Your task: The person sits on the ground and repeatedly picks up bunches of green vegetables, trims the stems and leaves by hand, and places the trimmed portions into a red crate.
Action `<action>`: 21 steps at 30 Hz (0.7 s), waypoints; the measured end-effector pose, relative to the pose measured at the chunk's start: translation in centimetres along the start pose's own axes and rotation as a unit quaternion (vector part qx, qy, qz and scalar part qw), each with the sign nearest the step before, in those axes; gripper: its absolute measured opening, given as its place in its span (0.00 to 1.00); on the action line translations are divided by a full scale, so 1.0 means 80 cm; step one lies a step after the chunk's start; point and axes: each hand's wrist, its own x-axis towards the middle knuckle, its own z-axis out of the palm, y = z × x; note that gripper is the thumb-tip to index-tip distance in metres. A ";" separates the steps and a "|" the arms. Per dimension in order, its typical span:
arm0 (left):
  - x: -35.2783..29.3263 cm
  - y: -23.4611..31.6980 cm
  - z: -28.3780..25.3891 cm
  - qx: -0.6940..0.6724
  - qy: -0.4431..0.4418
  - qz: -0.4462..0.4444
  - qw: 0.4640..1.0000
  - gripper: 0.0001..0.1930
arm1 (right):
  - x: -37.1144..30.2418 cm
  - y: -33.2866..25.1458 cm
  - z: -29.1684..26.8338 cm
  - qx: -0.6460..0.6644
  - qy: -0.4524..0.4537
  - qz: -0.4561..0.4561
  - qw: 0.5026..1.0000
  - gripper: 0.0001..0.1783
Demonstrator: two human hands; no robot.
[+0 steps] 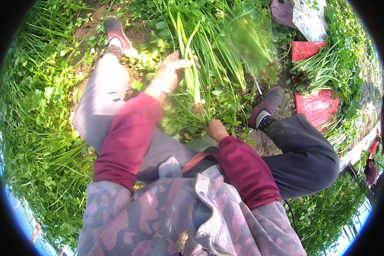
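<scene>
Two hands are at work on one bunch of green stalks (192,64), which stands upright between the person's knees. The left hand (173,70) has its grip wrapped around the pale stems partway up, fingers closed on them. The right hand (216,129) sits low at the root end (198,107) of the same bunch; its fingers are curled under and turned away from the camera, so it cannot be told whether its grip is closed on anything.

The bunch rises from the soil (136,38) just in front of the person, with its leafy tops fanned out toward the upper edge of the plot. Some tops to the right are blurred.

Progress, as judged from the scene: a share of the harvest appears done. A heap of cut stalks (324,68) lies on a red sack (318,106) at the right edge of the bed, roots pointing inward, with a second red sack (305,49) above it. The bunch in hand looks gathered, with roots and clinging soil still attached, so trimming or cleaning of this bunch seems outstanding, as does laying it with the heap.

Much remains: dense standing greens (42,128) fill the ground on the left side and along the lower right, apparently unpicked.
</scene>
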 end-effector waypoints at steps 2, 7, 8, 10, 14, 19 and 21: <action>0.002 -0.002 0.002 0.009 0.029 -0.026 0.999 0.17 | -0.011 0.012 0.003 -0.023 -0.040 -0.011 0.999 0.21; 0.006 -0.028 0.002 0.064 0.110 -0.090 0.988 0.16 | -0.055 -0.008 -0.062 0.308 0.097 -0.080 0.943 0.30; 0.009 -0.033 0.000 0.076 0.118 -0.073 0.987 0.17 | -0.067 -0.017 -0.079 0.533 0.083 -0.117 0.834 0.30; 0.018 -0.036 -0.007 0.119 0.121 -0.110 0.979 0.18 | -0.087 -0.052 -0.099 0.604 0.082 -0.127 0.782 0.32; 0.043 -0.020 -0.013 0.090 0.111 -0.160 0.977 0.16 | -0.109 -0.119 -0.112 0.648 0.034 -0.167 0.743 0.25; 0.053 0.042 0.016 -0.019 -0.021 -0.054 0.998 0.13 | -0.089 -0.096 -0.112 0.623 -0.002 -0.289 0.727 0.19; 0.037 0.080 0.025 -0.096 -0.121 -0.011 0.988 0.15 | -0.066 -0.053 -0.112 0.577 0.033 -0.273 0.769 0.19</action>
